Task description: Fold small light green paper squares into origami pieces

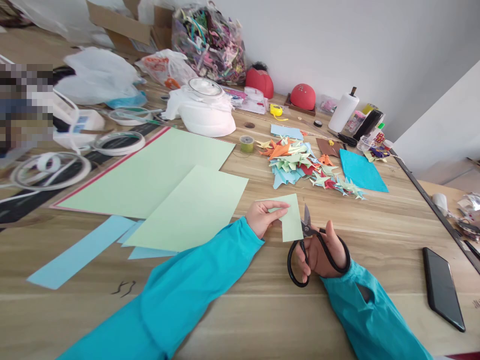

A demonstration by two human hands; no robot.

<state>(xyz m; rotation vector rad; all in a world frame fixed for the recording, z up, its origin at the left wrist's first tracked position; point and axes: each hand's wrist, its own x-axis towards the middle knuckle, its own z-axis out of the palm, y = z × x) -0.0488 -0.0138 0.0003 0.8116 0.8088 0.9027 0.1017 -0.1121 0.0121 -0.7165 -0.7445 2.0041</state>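
My left hand (264, 216) pinches a small piece of pale green paper (291, 225) between thumb and fingers above the table. Just right of it, my right hand (318, 255) holds black-handled scissors (307, 229), thumb and fingers through the loops. The scissor blades point away from me and lie close to the paper's right edge; I cannot tell if they touch it. Large pale green sheets (191, 210) lie to the left, with blue paper strips (80, 252) partly under them. Beyond my hands is a pile of folded paper stars (292, 162) in several colours.
A turquoise sheet (363, 170) lies right of the pile, and a black phone (443, 289) near the right edge. A spool of green thread (246, 144) stands behind the sheets. Further back are a yellow tape measure (276, 110), red domes (303, 96) and plastic bags (101, 75).
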